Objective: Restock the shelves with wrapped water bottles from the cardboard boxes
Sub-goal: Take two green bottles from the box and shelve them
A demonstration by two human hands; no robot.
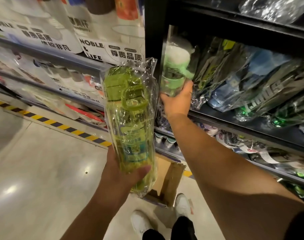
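My left hand [123, 174] grips the base of a green water bottle [128, 115] in clear plastic wrap and holds it upright in front of me. My right hand [178, 99] reaches to the black shelf [234, 118] and grips the bottom of a second wrapped bottle [175, 66], pale green with a white top, at the shelf's left end. An open cardboard box [170, 181] stands on the floor below the held bottle, mostly hidden by it.
Several wrapped bottles, blue and dark with green parts [251, 80], lean along the black shelf. More wrapped goods fill the lower shelves [262, 155]. Boxed cups [89, 42] line the left shelving. Yellow-black tape [61, 125] runs along the floor. My white shoes [182, 203] are beside the box.
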